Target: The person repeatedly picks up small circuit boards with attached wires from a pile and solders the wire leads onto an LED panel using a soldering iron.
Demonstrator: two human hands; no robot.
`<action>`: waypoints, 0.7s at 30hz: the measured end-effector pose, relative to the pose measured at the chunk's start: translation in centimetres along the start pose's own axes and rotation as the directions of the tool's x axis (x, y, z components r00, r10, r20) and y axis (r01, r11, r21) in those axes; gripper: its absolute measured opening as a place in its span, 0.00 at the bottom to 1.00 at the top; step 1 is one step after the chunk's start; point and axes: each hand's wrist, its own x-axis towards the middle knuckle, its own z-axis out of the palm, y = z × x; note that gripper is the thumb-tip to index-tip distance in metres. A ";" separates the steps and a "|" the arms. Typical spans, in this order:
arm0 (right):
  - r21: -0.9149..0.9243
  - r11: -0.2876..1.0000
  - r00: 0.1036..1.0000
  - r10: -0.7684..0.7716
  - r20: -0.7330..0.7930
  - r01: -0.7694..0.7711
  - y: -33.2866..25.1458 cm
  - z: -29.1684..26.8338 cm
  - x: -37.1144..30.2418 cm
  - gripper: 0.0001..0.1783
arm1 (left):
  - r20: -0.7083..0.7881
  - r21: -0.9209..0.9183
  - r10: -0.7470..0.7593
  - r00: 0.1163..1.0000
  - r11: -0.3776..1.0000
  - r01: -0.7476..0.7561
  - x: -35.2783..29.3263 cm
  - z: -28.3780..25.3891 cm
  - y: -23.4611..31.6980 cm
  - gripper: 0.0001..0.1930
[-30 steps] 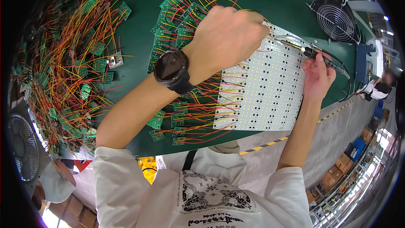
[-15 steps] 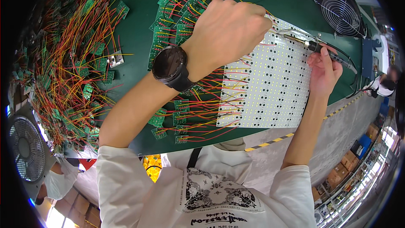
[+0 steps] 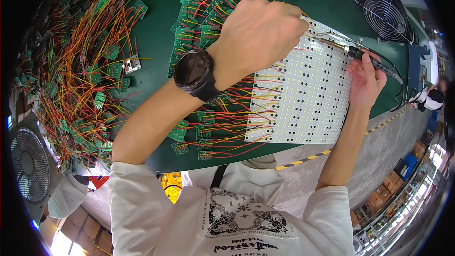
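My right hand grips a soldering iron with a dark handle. Its metal tip points left, at the far part of a white LED panel. The panel is dotted with rows of small yellowish LEDs and black spots. My left hand is closed over the panel's far left corner, knuckles up. Its fingertips are turned away, so what they pinch is hidden. Red and yellow wires run onto the panel's left side from small green circuit boards lined up beside it.
A big tangled heap of wired green boards covers the table's left side. At the far right stands a black fan with a wire guard, near a blue-grey box. The iron's cable loops along the right edge of the green table.
Both hands hold nearly the same poses. The view has shifted very slightly; the iron's tip stays over the far part of the panel.
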 end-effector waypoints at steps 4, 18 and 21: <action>-0.019 1.000 1.000 -0.001 -0.001 0.001 -0.3 -0.1 -0.1 0.13 | 0.007 0.006 0.003 1.000 1.000 -0.003 0.2 0.0 0.1 0.03; 0.013 1.000 0.996 -0.019 -0.085 0.020 -0.4 0.1 -0.1 0.13 | -0.042 0.079 0.102 0.994 0.992 -0.098 0.5 0.2 0.8 0.04; 0.042 0.999 0.998 0.034 -0.050 -0.032 -0.6 0.2 0.2 0.13 | 0.025 0.157 0.135 0.990 0.978 -0.138 0.6 -0.4 1.1 0.05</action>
